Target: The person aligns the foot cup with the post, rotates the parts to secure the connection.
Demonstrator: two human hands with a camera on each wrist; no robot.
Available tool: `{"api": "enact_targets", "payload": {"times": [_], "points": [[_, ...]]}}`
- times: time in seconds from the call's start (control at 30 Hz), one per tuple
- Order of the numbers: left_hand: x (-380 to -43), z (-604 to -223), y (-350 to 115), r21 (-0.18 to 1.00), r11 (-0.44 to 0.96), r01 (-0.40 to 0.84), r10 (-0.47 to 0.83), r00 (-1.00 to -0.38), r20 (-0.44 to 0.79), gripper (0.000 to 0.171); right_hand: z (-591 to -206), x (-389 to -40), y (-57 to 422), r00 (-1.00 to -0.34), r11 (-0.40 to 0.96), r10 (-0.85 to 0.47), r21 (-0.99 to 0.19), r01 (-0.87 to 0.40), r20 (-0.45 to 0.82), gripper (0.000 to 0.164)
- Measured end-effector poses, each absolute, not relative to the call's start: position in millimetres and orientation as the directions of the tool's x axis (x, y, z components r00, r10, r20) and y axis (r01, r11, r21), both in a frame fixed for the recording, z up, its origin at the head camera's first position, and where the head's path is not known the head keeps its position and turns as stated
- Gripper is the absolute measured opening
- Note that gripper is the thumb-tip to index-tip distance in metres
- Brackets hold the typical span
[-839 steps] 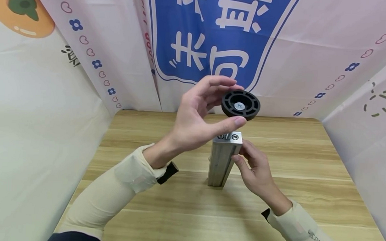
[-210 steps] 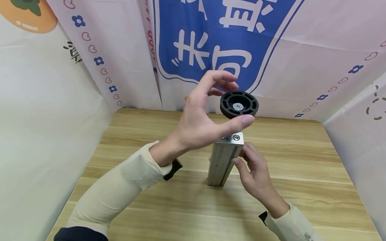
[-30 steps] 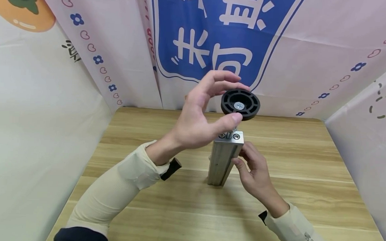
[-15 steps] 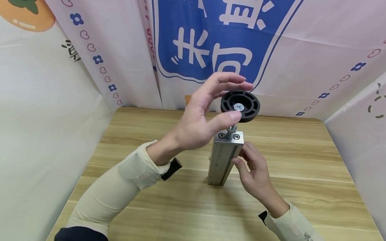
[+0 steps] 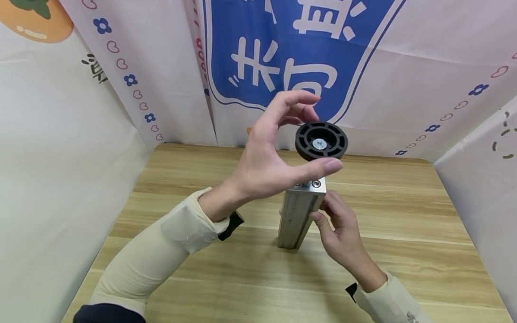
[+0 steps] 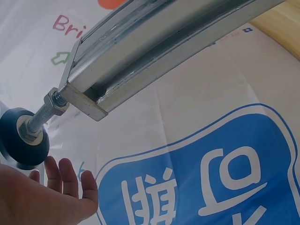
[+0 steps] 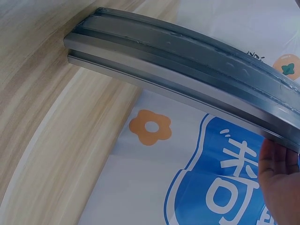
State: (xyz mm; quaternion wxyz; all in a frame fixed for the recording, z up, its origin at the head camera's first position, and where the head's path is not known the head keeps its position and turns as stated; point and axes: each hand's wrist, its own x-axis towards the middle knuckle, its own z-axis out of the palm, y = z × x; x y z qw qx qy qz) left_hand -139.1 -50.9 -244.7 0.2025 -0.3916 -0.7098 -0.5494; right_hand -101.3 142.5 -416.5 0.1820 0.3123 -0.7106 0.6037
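A black round levelling foot (image 5: 321,140) with a screw in its centre tops an upright aluminium profile (image 5: 300,217). In the left wrist view the foot's threaded stud (image 6: 41,117) and nut (image 6: 56,101) run into the profile's end plate. My left hand (image 5: 269,157) is spread around the foot. Its thumb lies straight along the near side, and its fingers stand apart from the far rim. My right hand (image 5: 341,228) holds the profile on its right side, just below the top, with thumb in front and fingers behind. Its fingers (image 7: 280,157) also show against the profile in the right wrist view.
The profile stands on a wood-grain table (image 5: 220,283). Printed cloth walls (image 5: 415,91) enclose the back and both sides, the back one bearing a large blue sign (image 5: 229,18). Black wrist cameras (image 5: 230,225) sit at both cuffs.
Over the last half second my left thumb slid right along the foot's near side while the fingers drew back left from it. The profile and right hand stayed put.
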Motion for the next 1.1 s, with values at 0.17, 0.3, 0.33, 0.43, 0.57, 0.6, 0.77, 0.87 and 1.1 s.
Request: {"api": "enact_targets", "payload": {"times": [0.17,0.3,0.33,0.43,0.57,0.6,0.77,0.87,1.1], "points": [[-139.5,-244.4,-52.5,0.623,0.110,0.774,0.332,-0.620,0.711,0.077,-415.7,-100.6,142.1,-0.744,0.078,-0.223,-0.750,-0.657,0.630,0.035],[-139.3,-243.8,-52.8,0.624,0.104,0.774,0.333,-0.618,0.712,0.076,-415.5,-100.5,141.8,-0.744,0.070,-0.221,-0.751,-0.656,0.630,0.035],[-139.2,-243.7,-52.8,0.627,0.099,0.773,0.332,-0.620,0.711,0.075,-415.5,-100.5,141.7,-0.743,0.068,-0.221,-0.750,-0.658,0.631,0.035],[-138.9,-243.7,-53.1,0.638,0.079,0.766,0.333,-0.624,0.707,0.074,-415.7,-100.5,141.5,-0.743,0.071,-0.222,-0.749,-0.658,0.632,0.034],[-139.3,-244.2,-54.0,0.649,0.032,0.760,0.347,-0.618,0.706,0.068,-415.2,-99.7,141.4,-0.749,0.080,-0.225,-0.754,-0.652,0.623,0.035],[-139.6,-244.5,-54.3,0.648,0.022,0.761,0.352,-0.613,0.707,0.065,-415.2,-99.7,141.4,-0.749,0.080,-0.225,-0.755,-0.651,0.623,0.035],[-141.9,-246.3,-55.4,0.641,-0.024,0.767,0.389,-0.584,0.713,0.054,-415.6,-99.9,141.0,-0.750,0.069,-0.219,-0.757,-0.650,0.624,0.036],[-143.1,-247.2,-55.2,0.651,-0.050,0.758,0.421,-0.575,0.702,0.051,-415.9,-100.3,140.7,-0.749,0.064,-0.217,-0.757,-0.650,0.626,0.036],[-139.7,-245.3,-53.8,0.703,-0.133,0.698,0.488,-0.571,0.660,0.047,-415.9,-100.6,140.7,-0.752,0.076,-0.222,-0.757,-0.649,0.621,0.036]]}}
